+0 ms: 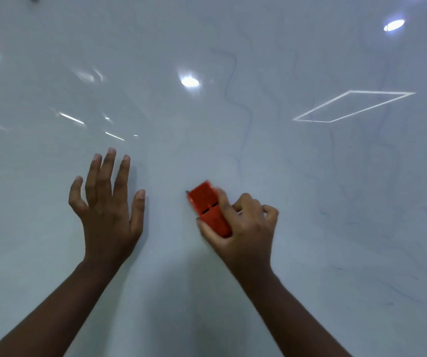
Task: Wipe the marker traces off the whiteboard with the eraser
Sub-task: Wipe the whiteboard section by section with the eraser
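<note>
Glossy white whiteboard [207,34] fills your whole view, catching bright ceiling-light reflections [189,81] as ovals and streaks, plus one thin bright parallelogram outline up on the right. Faint blue marker traces [235,99] run over it: one wavy line drops down the middle to just above your right hand, and paler smudged lines spread over the right half. The left half looks much cleaner.

Your right hand [245,228] has its grip closed around the red eraser [207,207]. Your thumb lies along the eraser's near side and your fingers curl over its far side, with the knuckles bent. The eraser points up and to the left, its front end clear of your fingers and its back end buried in your palm. A dark strip shows at its lower front edge, against the board. Whether it presses flat on the surface you cannot tell from this angle, and the eraser and fingers are slightly blurred.

Your left hand [106,202] holds nothing: its grip is open, fingers straight and spread, pointing up the board, thumb out to the right. It sits well apart from the eraser, to its left, over the board.
</note>
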A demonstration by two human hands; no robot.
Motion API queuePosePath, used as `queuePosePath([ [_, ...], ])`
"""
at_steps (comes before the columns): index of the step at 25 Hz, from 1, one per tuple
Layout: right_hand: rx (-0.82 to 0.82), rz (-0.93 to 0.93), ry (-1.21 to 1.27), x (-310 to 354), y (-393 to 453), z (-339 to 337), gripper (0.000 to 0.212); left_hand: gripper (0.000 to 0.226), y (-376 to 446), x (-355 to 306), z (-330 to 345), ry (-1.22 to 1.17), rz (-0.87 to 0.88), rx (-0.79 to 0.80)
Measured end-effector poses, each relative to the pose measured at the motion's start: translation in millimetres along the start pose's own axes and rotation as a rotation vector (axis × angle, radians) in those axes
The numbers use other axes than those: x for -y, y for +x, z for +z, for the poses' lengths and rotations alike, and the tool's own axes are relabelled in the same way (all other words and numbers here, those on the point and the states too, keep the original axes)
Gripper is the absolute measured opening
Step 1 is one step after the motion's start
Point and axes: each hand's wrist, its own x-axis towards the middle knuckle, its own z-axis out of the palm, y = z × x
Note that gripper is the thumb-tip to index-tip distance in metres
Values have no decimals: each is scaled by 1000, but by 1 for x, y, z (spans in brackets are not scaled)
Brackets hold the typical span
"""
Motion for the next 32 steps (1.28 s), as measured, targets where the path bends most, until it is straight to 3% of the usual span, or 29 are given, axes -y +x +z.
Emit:
queuePosePath([
  [5,-188,266,-17,-76,40,-18,61,59,20,14,17,57,79,6],
  [9,-239,369,-15,-74,72,-11,62,61,16,15,22,44,75,-2],
  [16,-112,-107,-27,31,53,32,61,63,17,16,21,50,86,24],
  [20,-143,-264,-25,25,79,34,64,62,18,16,18,51,85,28],
  [28,-343,68,-123,-74,165,6,61,60,29,10,14,75,61,-32],
  [30,-345,192,-110,-74,182,6,61,60,46,12,9,71,54,-41],
  [32,-340,201,-120,-58,182,13,61,60,68,15,5,77,79,-68],
])
